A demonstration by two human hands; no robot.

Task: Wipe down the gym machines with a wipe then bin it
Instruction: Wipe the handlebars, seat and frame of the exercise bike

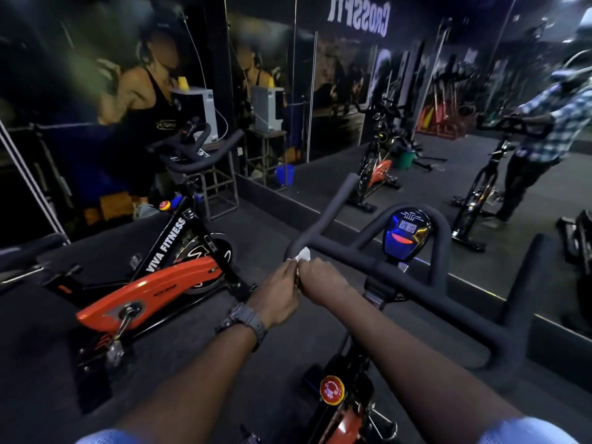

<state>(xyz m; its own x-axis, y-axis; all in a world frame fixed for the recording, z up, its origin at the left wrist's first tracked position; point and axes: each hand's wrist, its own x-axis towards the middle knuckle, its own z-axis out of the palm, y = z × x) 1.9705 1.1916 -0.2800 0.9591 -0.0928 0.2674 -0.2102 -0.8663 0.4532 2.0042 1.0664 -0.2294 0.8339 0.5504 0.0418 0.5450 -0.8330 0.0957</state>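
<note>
matt foam handlebar [400, 277]; glossy plastic bike shroud [144, 296].

Second bike [153, 277] left of the handlebar [416, 280] — mirror [448, 123] ahead.

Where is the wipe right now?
In the head view, the white wipe sits centre frame, pinched between the left hand and right hand, against the near bike's handlebar, left of the blue console.
</note>
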